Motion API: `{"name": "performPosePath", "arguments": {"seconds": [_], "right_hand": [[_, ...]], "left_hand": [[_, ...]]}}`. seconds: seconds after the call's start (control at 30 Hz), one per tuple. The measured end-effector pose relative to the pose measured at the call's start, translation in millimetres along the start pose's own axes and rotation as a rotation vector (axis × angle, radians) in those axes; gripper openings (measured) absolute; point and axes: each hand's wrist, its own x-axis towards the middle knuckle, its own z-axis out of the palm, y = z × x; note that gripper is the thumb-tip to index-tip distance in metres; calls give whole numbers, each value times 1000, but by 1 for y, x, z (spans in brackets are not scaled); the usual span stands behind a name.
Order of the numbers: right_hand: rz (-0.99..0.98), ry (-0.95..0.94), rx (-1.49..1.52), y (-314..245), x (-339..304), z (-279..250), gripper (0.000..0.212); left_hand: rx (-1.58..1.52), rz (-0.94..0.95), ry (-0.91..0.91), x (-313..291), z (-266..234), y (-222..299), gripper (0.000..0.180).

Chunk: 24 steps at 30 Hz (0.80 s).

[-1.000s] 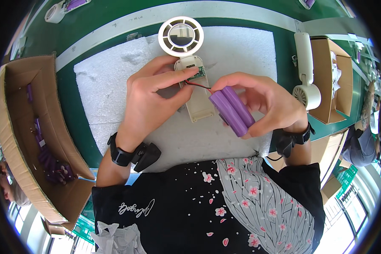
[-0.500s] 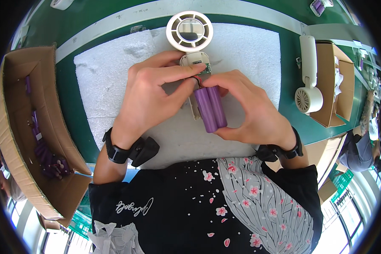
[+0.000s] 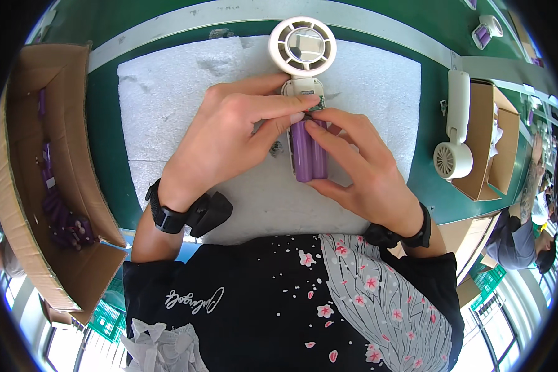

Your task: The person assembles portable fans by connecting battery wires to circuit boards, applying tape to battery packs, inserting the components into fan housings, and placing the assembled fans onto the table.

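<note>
A white handheld fan (image 3: 302, 47) with a round slotted head lies upright before me, its handle casing open. A purple two-cell battery pack (image 3: 310, 155) rests lengthwise over the handle. My left hand (image 3: 226, 130) is closed around the casing below the head. Its index finger presses by a small green circuit board (image 3: 318, 105), while its thumb touches the pack's upper end. My right hand (image 3: 372, 167) grips the pack, thumb at the bottom end and fingers near the top. The wires between board and pack are mostly hidden by my fingers. A small part (image 3: 276, 149), too small to name, lies beside the handle.
White foam sheet (image 3: 161, 93) lies under the work. At left stands a cardboard box (image 3: 105, 208) holding purple battery packs (image 3: 71, 229). To the right are another white fan (image 3: 457, 118) and a smaller cardboard box (image 3: 508, 133). A person (image 3: 518, 242) is at the far right.
The battery pack has swung from a tilt to nearly straight along the handle and sits closer to the board. My right fingers have shifted onto its upper end.
</note>
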Motion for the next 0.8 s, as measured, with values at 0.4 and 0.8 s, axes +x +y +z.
{"name": "performPosePath", "arguments": {"seconds": [0.4, 0.8], "right_hand": [[23, 94, -101, -4, -7, 5, 54], [12, 120, -150, -4, -5, 9, 44]], "left_hand": [[39, -4, -58, 1, -3, -2, 29], [-34, -12, -138, 1, -9, -9, 47]]}}
